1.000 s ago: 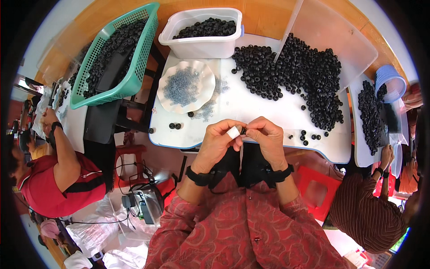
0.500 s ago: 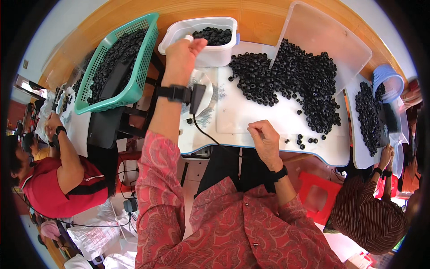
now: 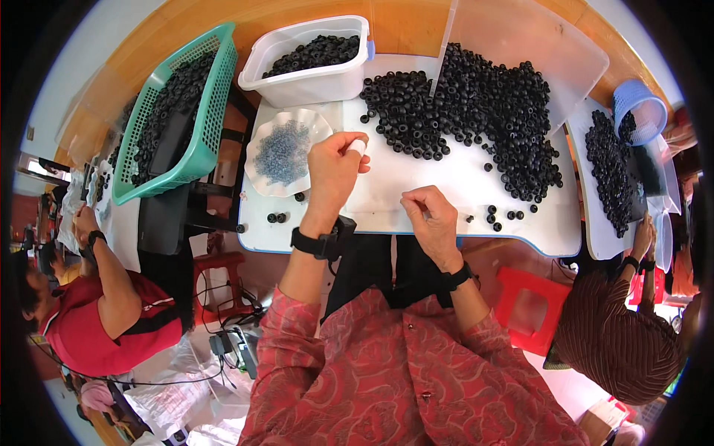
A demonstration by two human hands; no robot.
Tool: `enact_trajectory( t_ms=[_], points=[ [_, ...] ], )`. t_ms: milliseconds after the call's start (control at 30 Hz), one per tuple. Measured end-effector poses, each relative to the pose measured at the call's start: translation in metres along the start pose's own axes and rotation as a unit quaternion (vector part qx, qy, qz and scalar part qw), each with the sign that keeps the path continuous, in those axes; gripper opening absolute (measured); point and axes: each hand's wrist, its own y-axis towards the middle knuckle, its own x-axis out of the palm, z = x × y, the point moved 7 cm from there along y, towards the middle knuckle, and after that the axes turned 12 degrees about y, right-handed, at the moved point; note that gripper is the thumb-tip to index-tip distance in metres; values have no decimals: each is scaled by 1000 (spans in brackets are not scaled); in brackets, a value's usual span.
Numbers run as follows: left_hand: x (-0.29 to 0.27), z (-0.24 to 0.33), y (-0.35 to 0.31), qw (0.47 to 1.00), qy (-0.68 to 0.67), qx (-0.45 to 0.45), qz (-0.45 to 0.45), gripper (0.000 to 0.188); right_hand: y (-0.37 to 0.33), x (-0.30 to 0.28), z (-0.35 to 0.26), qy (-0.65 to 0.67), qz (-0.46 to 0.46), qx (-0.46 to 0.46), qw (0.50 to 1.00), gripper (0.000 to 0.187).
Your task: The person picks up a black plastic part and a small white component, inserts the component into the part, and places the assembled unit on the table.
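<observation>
My left hand is over the table beside a scalloped white dish of small bluish translucent pieces. Its fingers are curled in, and a white cover sits on one fingertip; anything between them is hidden. To its right, just above the near part of the table, my right hand has thumb and forefinger pinched together. Whatever that pinch may hold is too small to see. Black ring-shaped pieces lie heaped beyond both hands. A white bin at the back left holds more black pieces.
A green basket of black pieces stands at far left. Behind the heap leans a clear plastic bin. Loose rings lie near my right hand. People work on either side, one in a red shirt, one in striped clothing.
My left hand has come back from the white bin toward my right hand, uncovering the dish. The right hand stays pinched in nearly the same place. The view has shifted slightly.
</observation>
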Motion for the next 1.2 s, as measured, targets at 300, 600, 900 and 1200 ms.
enact_trajectory(
  t_ms=[300,600,900,1200],
  points=[
    [59,18,17,925,268,258,69,22,0,1,0,-8,7,3,1000,7],
    [84,6,34,895,382,230,20,20,-1,-1,3,9,7,10,1000,7],
    [78,-1,15,922,301,243,-7,29,-1,0,2,2,10,-13,1000,8],
    [55,-1,-24,990,51,127,-31,34,-1,2,-2,-6,15,-12,1000,8]
  ],
)
